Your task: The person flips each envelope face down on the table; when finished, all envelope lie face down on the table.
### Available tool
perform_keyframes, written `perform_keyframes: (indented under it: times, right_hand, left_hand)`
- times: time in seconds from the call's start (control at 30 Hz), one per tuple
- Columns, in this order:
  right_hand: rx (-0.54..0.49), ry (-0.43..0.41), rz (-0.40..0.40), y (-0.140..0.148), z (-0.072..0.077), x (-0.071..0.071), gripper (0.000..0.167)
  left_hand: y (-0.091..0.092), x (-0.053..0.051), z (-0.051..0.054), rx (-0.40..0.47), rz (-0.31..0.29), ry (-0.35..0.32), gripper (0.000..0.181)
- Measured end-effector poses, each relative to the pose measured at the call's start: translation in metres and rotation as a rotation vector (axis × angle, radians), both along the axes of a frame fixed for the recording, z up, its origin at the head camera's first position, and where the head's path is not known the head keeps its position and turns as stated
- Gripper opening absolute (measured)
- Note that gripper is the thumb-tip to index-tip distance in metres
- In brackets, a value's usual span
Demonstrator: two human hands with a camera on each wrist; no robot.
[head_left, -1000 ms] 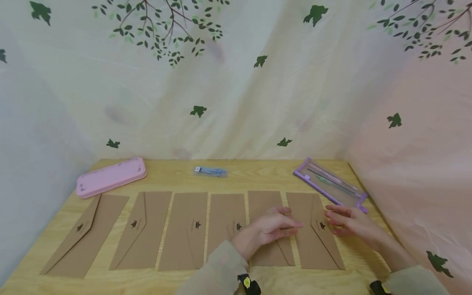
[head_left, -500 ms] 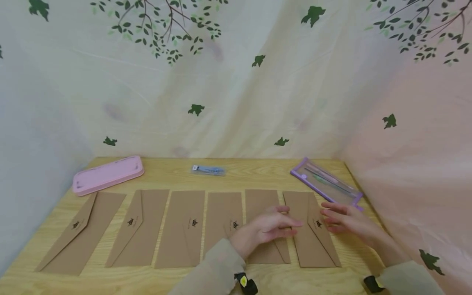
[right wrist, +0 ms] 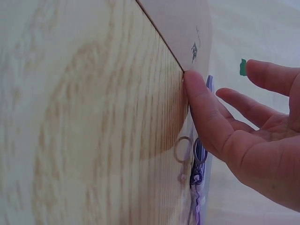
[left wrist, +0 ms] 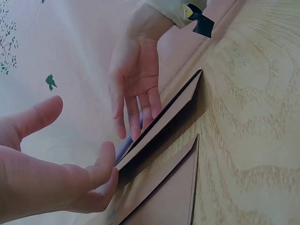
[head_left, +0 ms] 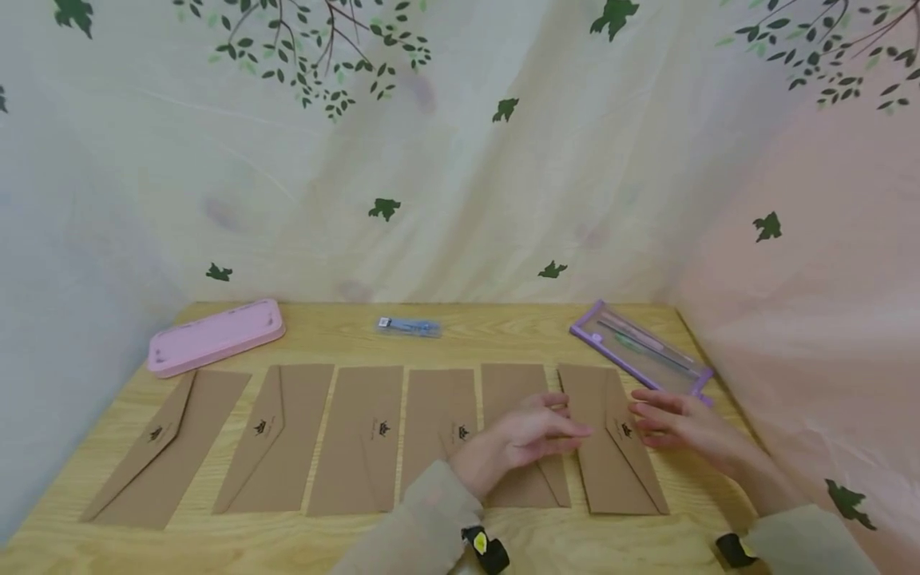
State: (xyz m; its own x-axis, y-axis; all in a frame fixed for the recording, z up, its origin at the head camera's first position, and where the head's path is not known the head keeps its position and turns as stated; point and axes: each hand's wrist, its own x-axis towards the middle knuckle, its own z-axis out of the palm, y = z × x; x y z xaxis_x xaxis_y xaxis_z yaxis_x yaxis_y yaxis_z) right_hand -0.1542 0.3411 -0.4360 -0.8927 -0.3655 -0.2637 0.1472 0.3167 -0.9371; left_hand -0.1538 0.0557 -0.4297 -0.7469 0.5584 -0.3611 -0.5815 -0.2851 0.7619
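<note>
Several brown paper envelopes lie in a row on the table, each with a small black crown print. My left hand [head_left: 521,435] is over the second envelope from the right [head_left: 528,487], its fingers at the left edge of the rightmost envelope [head_left: 611,475]. That edge stands raised off the wood in the left wrist view, where the envelope [left wrist: 161,117] looks tilted. My right hand [head_left: 686,423] is at the envelope's right edge, fingers loosely extended; a fingertip touches the edge in the right wrist view [right wrist: 234,136]. Neither hand is curled round it.
A pink pencil case [head_left: 216,337] lies at the back left. A blue pen-like item in clear wrapping [head_left: 410,327] is at the back middle. Back right holds a clear pouch with purple edging [head_left: 640,351] and pens inside. A printed curtain [head_left: 446,160] surrounds the table.
The left edge of the rightmost envelope has risen slightly off the table. Both hands stay nearly in place. The head view has shifted a little.
</note>
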Motion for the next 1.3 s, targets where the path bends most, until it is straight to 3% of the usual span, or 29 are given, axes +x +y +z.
perform_keyframes:
  times: [0.3, 0.73, 1.3]
  right_hand:
    - [-0.006, 0.000, 0.028, 0.000, 0.004, 0.001, 0.065]
    - [0.013, -0.022, 0.034, -0.002, 0.003, 0.005, 0.067]
    - [0.019, -0.022, 0.044, -0.010, 0.008, 0.008, 0.068]
  left_hand:
    - [0.002, -0.002, 0.000, -0.003, 0.008, 0.026, 0.076]
    - [0.009, -0.007, -0.006, 0.054, 0.042, -0.022, 0.075]
    - [0.012, -0.007, -0.003, 0.106, 0.040, -0.060, 0.065]
